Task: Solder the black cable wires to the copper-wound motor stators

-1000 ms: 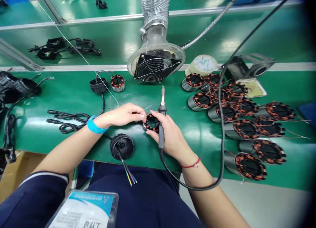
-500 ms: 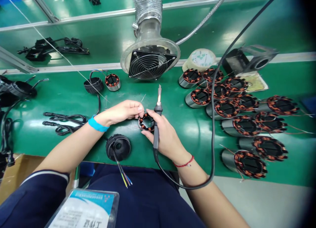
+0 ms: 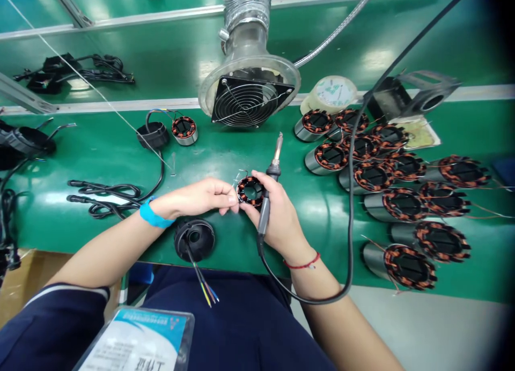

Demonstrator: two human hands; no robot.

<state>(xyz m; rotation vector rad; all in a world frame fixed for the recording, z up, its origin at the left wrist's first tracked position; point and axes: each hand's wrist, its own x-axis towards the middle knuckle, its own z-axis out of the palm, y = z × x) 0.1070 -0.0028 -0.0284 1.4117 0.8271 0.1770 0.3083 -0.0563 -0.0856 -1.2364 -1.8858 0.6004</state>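
In my right hand (image 3: 279,215) is a soldering iron (image 3: 264,215), its tip pointing away from me. The thumb and fingers of that same hand also hold a motor stator (image 3: 251,191) with copper windings and an open centre. My left hand (image 3: 215,195) is closed in a pinch at the stator's left edge, on what looks like a thin wire lead, mostly hidden by the fingertips. A bent wire end (image 3: 243,172) stands up above the stator's far rim. Nearer my body lies a round black cover (image 3: 195,240) with coloured wires coming out.
Several wound stators (image 3: 402,205) stand at the right. A fume extractor with a fan grille (image 3: 247,103) hangs ahead. The iron's black cable (image 3: 351,199) loops past my right forearm. At left lie coiled black cords (image 3: 107,197), a black cap (image 3: 153,136) and another stator (image 3: 184,130).
Both hands have shifted slightly right with the stator and iron. My left fingers have moved from the stator's upper side down to its left edge. The iron now tilts further right.
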